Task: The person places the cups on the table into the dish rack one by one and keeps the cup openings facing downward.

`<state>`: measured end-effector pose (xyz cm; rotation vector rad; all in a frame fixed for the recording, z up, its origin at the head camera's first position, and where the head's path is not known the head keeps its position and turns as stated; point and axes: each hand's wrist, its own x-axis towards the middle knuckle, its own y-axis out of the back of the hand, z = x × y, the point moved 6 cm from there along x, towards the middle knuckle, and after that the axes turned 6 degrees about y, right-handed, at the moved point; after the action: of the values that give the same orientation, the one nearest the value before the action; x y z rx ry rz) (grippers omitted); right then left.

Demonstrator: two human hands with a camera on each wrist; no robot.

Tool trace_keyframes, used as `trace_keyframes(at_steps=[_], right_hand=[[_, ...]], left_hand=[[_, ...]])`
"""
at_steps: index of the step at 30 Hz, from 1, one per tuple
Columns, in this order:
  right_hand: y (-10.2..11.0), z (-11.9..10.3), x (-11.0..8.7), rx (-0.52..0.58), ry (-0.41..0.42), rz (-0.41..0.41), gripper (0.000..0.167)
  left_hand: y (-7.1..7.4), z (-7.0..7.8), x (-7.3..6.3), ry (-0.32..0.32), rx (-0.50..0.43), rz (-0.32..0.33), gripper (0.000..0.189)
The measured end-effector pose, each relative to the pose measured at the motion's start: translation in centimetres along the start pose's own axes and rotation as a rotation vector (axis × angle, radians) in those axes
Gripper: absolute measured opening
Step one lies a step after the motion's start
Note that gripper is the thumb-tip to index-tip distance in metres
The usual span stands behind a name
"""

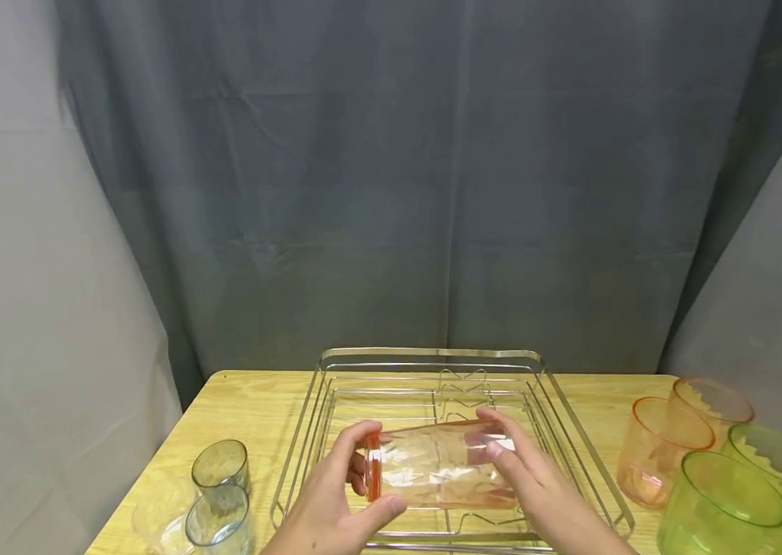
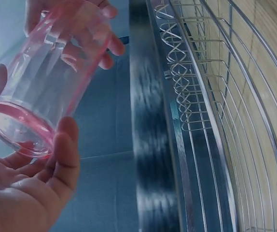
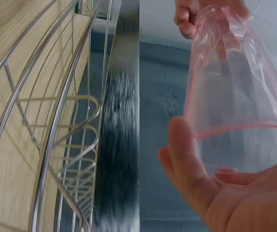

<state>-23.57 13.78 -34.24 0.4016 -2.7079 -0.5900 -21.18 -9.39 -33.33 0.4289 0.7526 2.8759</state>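
Over the wire rack [image 1: 432,352] at six o'clock, the left hand [image 1: 337,493] is pinching the sideways pinkish cup [image 1: 439,470] by its base from nine o'clock while the right hand [image 1: 532,486] is gripping its rim from three, presumably balancing it.

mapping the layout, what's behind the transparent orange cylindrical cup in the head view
Silver metal wire rack on yellow wooden table; left hand, right hand and glare hide parts.
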Motion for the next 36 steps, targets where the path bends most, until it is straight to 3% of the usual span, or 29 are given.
trace_keyframes(at_steps=[8,11,16,20,26,32,36], right_hand=[[0.3,0.3,-0.5,-0.159,0.075,-0.029,0.049],[1.3,0.3,-0.9,-0.241,0.137,0.02,0.048],[5.3,0.7,-1.9,-0.427,0.201,0.214,0.043],[7.8,1.9,-2.3,-0.503,0.16,0.309,0.043],[8.8,4.3,-2.4,-0.595,0.021,0.272,0.054],[8.8,6.1,-2.4,-0.608,0.0,0.281,0.057],[8.3,7.2,-2.1,-0.625,-0.054,0.236,0.062]], left_hand=[[0.4,0.0,-0.3,-0.019,-0.028,0.022,0.066],[0.7,0.3,-0.2,-0.018,-0.024,0.034,0.066],[1.2,0.7,0.1,-0.019,-0.011,0.076,0.068],[1.9,0.8,0.2,0.005,-0.011,0.12,0.07],[3.3,1.0,0.5,0.013,0.017,0.181,0.072],[4.5,0.9,0.7,0.038,0.041,0.22,0.072],[5.2,0.7,0.8,0.077,0.068,0.235,0.071]])
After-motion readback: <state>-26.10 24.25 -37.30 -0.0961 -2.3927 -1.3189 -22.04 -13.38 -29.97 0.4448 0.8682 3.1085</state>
